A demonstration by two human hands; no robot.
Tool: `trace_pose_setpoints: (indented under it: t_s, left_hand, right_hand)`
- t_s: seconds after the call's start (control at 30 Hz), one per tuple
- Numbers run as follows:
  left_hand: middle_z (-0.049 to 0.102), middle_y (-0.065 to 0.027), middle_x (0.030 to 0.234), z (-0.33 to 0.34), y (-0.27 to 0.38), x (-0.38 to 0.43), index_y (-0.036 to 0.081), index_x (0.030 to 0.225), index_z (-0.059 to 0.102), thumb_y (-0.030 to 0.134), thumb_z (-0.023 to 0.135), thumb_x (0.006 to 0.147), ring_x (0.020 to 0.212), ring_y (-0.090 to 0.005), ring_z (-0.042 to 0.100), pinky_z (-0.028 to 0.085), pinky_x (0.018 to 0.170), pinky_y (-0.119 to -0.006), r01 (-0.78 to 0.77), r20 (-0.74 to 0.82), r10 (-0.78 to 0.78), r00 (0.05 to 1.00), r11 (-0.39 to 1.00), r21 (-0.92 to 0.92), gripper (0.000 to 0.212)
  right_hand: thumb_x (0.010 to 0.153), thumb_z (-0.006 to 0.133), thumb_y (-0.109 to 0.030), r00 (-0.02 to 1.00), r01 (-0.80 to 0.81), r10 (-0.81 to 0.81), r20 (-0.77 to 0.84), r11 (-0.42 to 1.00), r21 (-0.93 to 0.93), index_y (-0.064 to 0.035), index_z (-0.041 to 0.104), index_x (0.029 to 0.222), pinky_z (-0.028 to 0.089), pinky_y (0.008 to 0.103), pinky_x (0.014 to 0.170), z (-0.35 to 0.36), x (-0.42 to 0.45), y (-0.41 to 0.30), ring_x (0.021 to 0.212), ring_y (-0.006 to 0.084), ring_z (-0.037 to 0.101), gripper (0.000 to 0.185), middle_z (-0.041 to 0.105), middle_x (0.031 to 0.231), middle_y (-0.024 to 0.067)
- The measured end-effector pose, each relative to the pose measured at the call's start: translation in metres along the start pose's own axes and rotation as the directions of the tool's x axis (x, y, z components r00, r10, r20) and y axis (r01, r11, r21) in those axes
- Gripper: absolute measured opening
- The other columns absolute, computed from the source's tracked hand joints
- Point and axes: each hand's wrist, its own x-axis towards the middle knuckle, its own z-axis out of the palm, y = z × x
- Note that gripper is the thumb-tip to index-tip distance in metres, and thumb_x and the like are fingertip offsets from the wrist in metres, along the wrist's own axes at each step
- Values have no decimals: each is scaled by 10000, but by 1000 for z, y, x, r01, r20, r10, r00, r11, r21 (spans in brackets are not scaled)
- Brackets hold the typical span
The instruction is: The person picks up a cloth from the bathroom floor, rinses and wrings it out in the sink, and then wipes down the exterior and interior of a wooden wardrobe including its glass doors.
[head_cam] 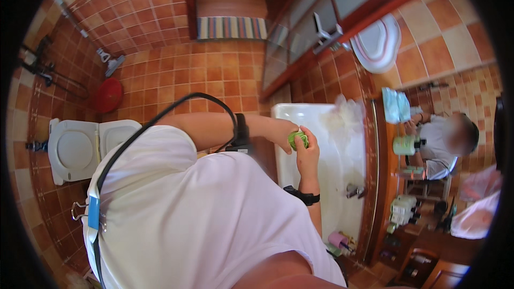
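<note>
Over the near edge of the white washbasin [333,168], both hands hold a small green rounded bundle [298,140] with pale streaks; what it is made of cannot be told. My left hand [281,132] comes in from the left and has its fingers around the bundle's left side. My right hand [308,150] reaches up from below, thumb across the bundle and fingers behind it. The fingers hide part of it. A pale, gauzy mesh bundle [343,122] lies at the basin's back corner, and a metal tap [355,190] stands further along.
A pink cup [338,240] sits by the basin's end. Bottles [403,208], a green pump bottle [403,145] and a blue packet [395,104] stand along the mirror shelf. A glass door [297,40] swings in above. A toilet [74,150] and red basin [109,95] are left.
</note>
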Motion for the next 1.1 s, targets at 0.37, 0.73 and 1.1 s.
trace_pose_setpoints:
  t_s: [0.37, 0.73, 1.1]
  left_hand:
    - [640, -109, 1118, -145, -89, -205, 45, 1206, 602, 68, 675, 827, 1048, -196, 616, 495, 907, -325, -32, -703, -115, 702, 981, -192, 386]
    - [638, -77, 1009, -221, -134, -228, 12, 1169, 607, 151, 664, 879, 956, -155, 592, 489, 848, -308, 76, -706, -518, 483, 828, -555, 327]
    - [613, -95, 1085, -371, -230, -132, -34, 1158, 604, 238, 655, 940, 966, -159, 588, 483, 869, -291, 275, -850, -326, 415, 935, -224, 352]
  right_hand:
    - [893, 631, -34, 851, -19, -229, 472, 886, 463, 46, 495, 1395, 457, 302, 1010, 211, 133, -116, 1198, 202, 577, 526, 575, 1340, 132]
    - [888, 668, -131, 767, 519, -568, 298, 822, 232, 21, 687, 1095, 505, 371, 908, 290, 248, -179, 1035, 307, 646, 257, 663, 1120, 172]
    - [1011, 557, -223, 927, 120, -319, 197, 750, 650, -18, 631, 1035, 491, 274, 678, 314, 470, -198, 770, 97, 575, 219, 626, 881, 28]
